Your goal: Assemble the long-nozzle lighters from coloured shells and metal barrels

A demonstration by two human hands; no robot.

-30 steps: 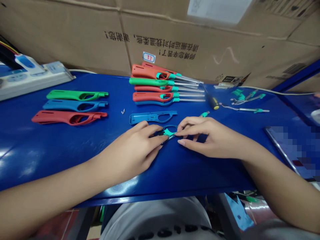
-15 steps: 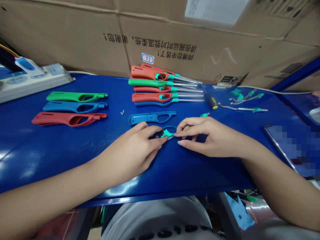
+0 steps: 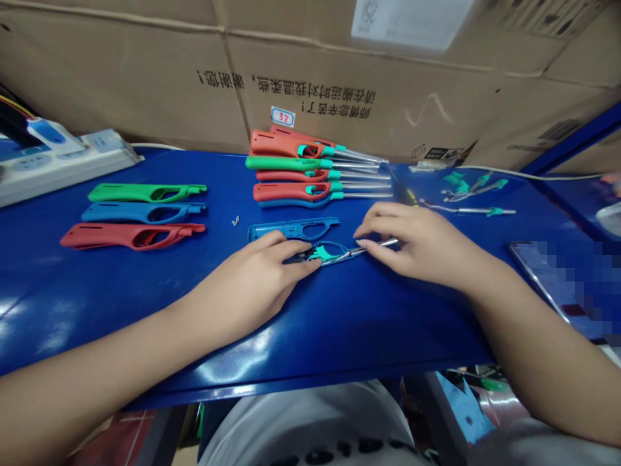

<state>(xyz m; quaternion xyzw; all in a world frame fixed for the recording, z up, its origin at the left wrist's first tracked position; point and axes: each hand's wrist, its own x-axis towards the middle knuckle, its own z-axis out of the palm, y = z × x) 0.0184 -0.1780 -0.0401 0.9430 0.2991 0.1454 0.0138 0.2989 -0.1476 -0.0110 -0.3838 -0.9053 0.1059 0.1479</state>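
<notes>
Right hand point(image 3: 412, 234) moved outward, pinching tube point(image 3: 390, 243); left hand point(image 3: 255, 278) pinches shell point(image 3: 336, 244), inside table edge point(image 3: 272, 386).

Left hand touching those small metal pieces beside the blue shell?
Apart. Head view: bare blue tabletop shows between the left hand and the small metal pieces.

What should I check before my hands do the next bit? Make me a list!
1. Left hand on the blue handle half: ok.
2. Right hand at the metal tube: ok.
3. Teal trigger by the left fingertips: ok.
4. Tube fully seated: cannot tell, too small to see.
5. Small metal pieces close together: ok.
6. Black-and-yellow tool fully in view: not ok, partly hidden.
</notes>
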